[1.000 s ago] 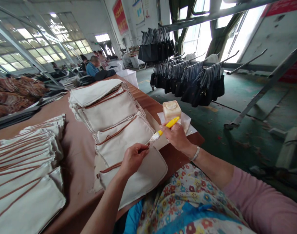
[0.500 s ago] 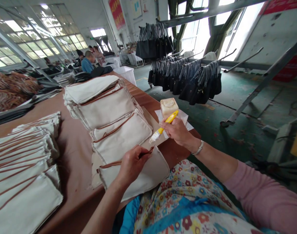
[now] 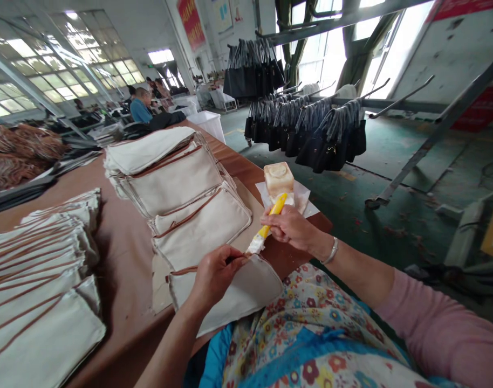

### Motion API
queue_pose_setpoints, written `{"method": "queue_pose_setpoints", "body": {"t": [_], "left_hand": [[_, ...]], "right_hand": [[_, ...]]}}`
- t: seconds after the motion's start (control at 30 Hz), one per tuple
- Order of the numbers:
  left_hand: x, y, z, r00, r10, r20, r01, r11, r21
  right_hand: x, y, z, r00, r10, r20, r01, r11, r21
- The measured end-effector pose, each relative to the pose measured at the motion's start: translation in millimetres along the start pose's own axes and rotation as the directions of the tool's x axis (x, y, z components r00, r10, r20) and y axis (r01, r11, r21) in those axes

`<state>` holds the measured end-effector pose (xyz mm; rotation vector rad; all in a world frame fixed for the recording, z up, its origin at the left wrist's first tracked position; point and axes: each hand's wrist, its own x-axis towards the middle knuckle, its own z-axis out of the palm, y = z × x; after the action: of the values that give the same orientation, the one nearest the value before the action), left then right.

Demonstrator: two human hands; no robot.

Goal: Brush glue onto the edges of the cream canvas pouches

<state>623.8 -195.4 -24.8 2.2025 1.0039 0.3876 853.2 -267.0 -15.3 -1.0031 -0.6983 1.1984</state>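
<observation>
With my left hand [image 3: 216, 274] I pinch the brown-trimmed top edge of a cream fabric pouch [image 3: 246, 299], which lies at the table's front edge against my apron. My right hand [image 3: 289, 226] is wrapped round the yellow handle of a brush [image 3: 276, 209]. White paste coats the bristles, and their tip is at the pouch's top edge, just right of my left fingers. Behind the brush stands a squarish, paste-smeared container [image 3: 279, 179] on a white sheet [image 3: 303, 198]. Beyond the held pouch lies an overlapping row of similar pouches [image 3: 202, 223].
On the left of the brown table [image 3: 125, 264] is another stack of cream pouches [image 3: 40, 318]. Brown bundles [image 3: 20, 151] lie farther back. A metal rack [image 3: 412, 167] hung with black bags [image 3: 311, 132] stands to the right. People work in the background.
My right hand has brought the brush down and left, from above the table to the pouch's edge. The handle is steeper now. My left hand has shifted slightly left, still pinching the pouch.
</observation>
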Motion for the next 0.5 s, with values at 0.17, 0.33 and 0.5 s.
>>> {"method": "queue_pose_setpoints", "body": {"t": [0.17, 0.33, 0.5], "left_hand": [[14.3, 18.5, -30.8, 0.999, 0.015, -0.039, -0.009, 0.991, 0.132], [40.6, 88.0, -108.5, 0.979, 0.203, -0.017, -0.204, 0.973, -0.109], [36.1, 126.4, -182.6, 0.883, 0.439, -0.168, -0.462, 0.875, -0.142]], "right_hand": [[-15.5, -33.6, -12.7, 0.982, -0.137, -0.131, 0.161, 0.966, 0.201], [-32.7, -84.6, -34.6, 0.932, -0.278, -0.233, 0.345, 0.876, 0.336], [-64.7, -121.0, -50.6, 0.87, -0.406, -0.281, 0.492, 0.765, 0.416]]}}
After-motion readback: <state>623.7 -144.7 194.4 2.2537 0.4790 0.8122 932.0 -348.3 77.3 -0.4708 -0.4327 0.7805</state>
